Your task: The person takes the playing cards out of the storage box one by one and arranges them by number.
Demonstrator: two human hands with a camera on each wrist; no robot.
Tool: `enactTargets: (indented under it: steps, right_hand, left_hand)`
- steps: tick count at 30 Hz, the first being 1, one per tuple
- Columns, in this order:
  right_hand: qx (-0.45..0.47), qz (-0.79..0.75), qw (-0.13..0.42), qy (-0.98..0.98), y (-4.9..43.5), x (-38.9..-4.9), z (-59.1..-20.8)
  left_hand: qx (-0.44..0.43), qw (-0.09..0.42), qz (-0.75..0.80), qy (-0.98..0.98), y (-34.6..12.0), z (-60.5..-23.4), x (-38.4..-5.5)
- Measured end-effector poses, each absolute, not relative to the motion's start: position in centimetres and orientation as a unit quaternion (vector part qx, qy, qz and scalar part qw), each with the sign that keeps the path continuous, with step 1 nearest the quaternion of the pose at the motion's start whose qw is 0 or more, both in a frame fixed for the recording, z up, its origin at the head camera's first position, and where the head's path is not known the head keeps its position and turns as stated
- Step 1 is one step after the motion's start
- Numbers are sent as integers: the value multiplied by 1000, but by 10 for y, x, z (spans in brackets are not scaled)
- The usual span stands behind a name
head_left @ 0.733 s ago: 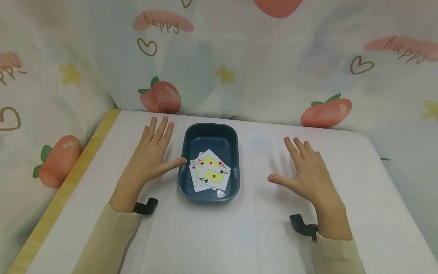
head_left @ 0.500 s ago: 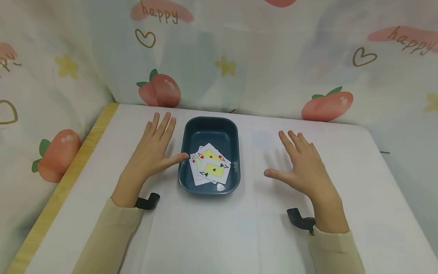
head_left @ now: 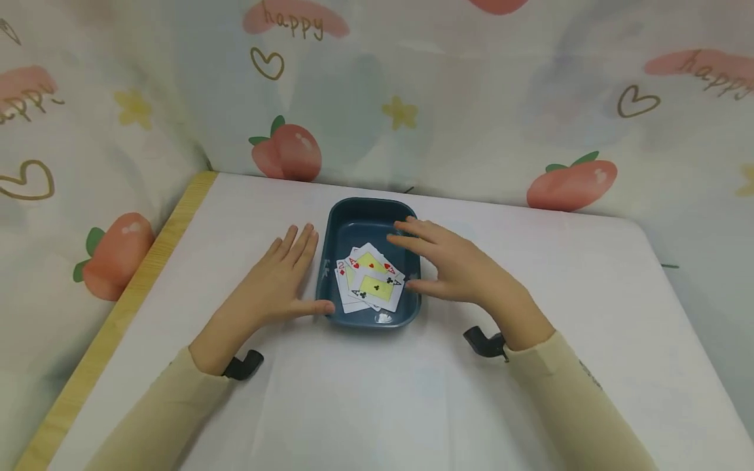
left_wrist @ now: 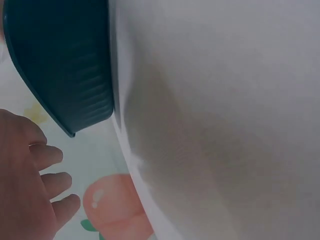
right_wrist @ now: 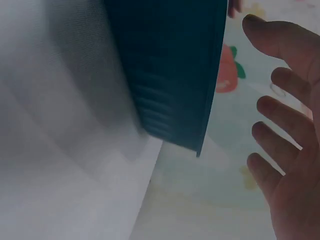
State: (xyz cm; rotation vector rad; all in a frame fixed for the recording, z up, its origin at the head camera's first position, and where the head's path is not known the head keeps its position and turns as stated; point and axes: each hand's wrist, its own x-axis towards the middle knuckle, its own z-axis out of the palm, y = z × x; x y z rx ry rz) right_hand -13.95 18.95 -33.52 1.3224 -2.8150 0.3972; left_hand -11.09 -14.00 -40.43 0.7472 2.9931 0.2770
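Observation:
A dark blue rectangular tray (head_left: 370,214) stands on the white-covered table, with several playing cards (head_left: 377,286) fanned loosely inside. Two aces and a two of diamonds show. My left hand (head_left: 272,288) is beside the tray's left wall, fingers straight, its thumb tip overlapping the near-left rim. On the other side my right hand (head_left: 462,265) reaches in with spread fingers, their tips overlapping the right rim. Both wrist views show the tray's ribbed outer wall (left_wrist: 65,65) and bare palms. Neither hand grips anything.
A white cloth (head_left: 365,392) covers the table, leaving a yellow wooden edge (head_left: 118,320) bare at the left. Behind hangs a curtain (head_left: 471,131) printed with peaches, hearts and stars. A black wrist mount (head_left: 485,341) juts from the right wrist, another (head_left: 244,365) from the left.
My right hand has moved left, from well off the tray to its right rim. My left hand has shifted a little toward me, its thumb now at the near-left corner.

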Motion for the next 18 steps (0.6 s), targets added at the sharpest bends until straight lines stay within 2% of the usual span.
enactTargets:
  steps: [3, 10, 14, 18]
  right_hand:
    - [449, 91, -53, -887, 167, -150, -333]
    - [442, -7, -179, -879, 133, -158, -337]
    - [450, -55, -209, -867, 122, -160, -343]
    - [460, -96, -208, -858, 115, -160, -352]
  left_hand:
    - [246, 28, 81, 966, -137, -402, -107]
    - [270, 39, 70, 959, -127, -398, -104]
    - [287, 27, 53, 956, -124, -394, -104]
    - [296, 28, 45, 954, -121, -392, -103]
